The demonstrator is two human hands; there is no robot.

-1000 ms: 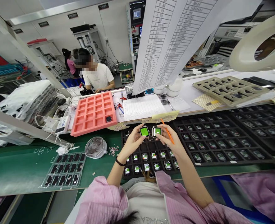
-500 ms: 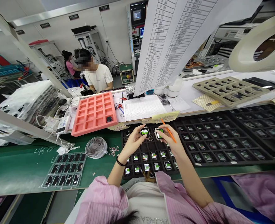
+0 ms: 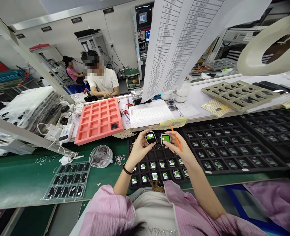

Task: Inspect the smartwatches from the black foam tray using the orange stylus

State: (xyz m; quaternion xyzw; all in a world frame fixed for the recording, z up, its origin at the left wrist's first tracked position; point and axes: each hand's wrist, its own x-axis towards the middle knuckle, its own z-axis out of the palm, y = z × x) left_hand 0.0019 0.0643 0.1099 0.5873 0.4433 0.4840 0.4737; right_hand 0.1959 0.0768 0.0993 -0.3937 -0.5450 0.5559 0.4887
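Swung the right watch [image 3: 164,138] round to face the camera since the earlier frame, with the left watch [image 3: 150,137] showing less green on its screen. Curled the left hand [image 3: 138,151] partly closed around that one, thumb at its near edge. Closed the right hand [image 3: 184,148] about as far on the other, thumb over a lower corner of the screen, orange pen [image 3: 176,139] tucked along the fingers. Held both watches side by side, near but apart, above the black tray [image 3: 163,154] on the green worktop [image 3: 19,178], within easy view of the rows of lit watches below. Looked like a screen check in mid-flow, judging by the pose, perhaps one against the other. Called, seemingly, for steady faces, a light thumb touch and a pen tip kept off the glass. Could not tell whether the right thumb pressed or merely rested.
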